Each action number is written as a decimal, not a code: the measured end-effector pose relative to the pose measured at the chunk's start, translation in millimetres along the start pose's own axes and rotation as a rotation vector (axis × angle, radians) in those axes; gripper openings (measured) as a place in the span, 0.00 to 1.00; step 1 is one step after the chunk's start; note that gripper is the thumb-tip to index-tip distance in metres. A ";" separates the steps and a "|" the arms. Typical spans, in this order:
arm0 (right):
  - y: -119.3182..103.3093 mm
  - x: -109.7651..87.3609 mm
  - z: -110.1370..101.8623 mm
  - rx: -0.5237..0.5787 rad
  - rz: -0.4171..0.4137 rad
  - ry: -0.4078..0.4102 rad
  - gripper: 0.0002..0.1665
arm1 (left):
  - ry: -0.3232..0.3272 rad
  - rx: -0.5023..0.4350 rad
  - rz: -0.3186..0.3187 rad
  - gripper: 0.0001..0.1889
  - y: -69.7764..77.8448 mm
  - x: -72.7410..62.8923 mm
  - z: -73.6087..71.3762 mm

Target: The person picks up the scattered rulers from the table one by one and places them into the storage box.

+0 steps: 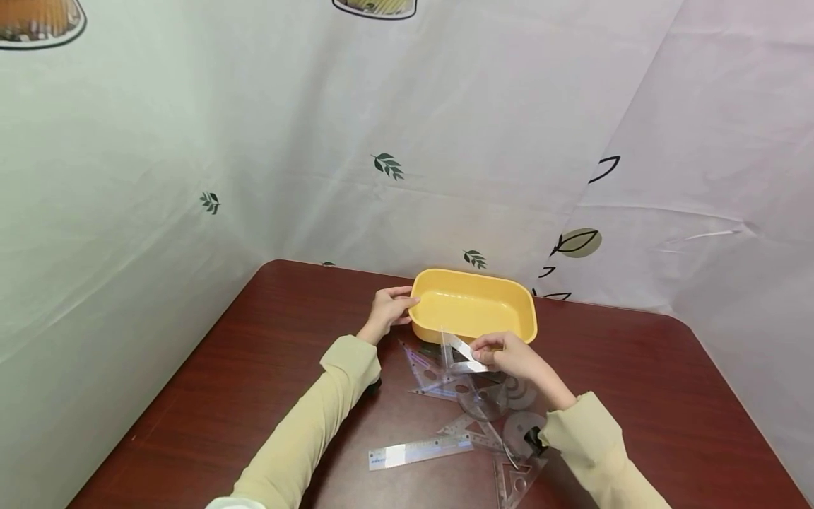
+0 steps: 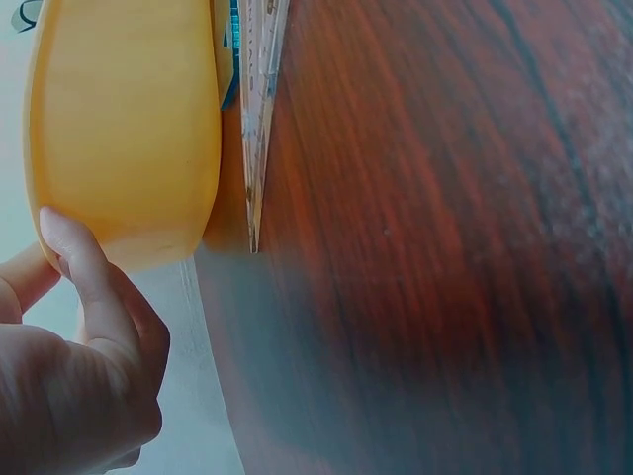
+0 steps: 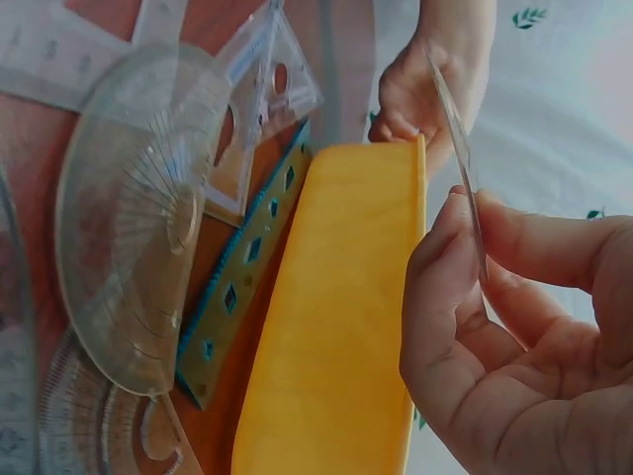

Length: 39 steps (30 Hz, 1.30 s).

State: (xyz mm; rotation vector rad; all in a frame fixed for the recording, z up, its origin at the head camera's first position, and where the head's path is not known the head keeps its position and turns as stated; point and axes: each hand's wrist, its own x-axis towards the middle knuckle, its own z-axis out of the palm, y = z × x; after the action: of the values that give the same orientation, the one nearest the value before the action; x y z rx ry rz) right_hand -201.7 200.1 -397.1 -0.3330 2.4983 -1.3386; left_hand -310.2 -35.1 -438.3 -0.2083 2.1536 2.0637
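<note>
1. head view: left hand (image 1: 388, 311) grips yellow basin (image 1: 473, 274) by its left end; right hand (image 1: 509, 353) pinches clear set square (image 1: 463, 367) at the near rim – step judged as loading. next move calls for clearing that rim. ruler (image 1: 416, 452) lettering: illegible.
2. left wrist view: fingers (image 2: 94, 287) hold the rim; no legible lettering.
3. right wrist view: thumb and fingers pinch set square – protractor (image 3: 129, 218) graduations unreadable.

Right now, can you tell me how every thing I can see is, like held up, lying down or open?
Yellow tub: upright, open on top
Left hand: gripping the tub's rim
Right hand: pinching the clear triangle
Clear triangle: held up
Straight ruler: lying on the table
Half-round protractor: overlapping other pieces
</note>
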 end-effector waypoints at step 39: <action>7.4 52.1 -27.1 0.128 0.167 0.157 0.20 | -0.001 0.009 -0.006 0.22 1.8 -2.5 0.1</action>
State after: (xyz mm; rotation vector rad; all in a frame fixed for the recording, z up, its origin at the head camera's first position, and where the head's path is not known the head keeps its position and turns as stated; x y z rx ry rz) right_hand -260.4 207.6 -396.3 0.0089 2.4838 -1.4979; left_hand -308.0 -34.9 -436.1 -0.2127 2.1591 2.0500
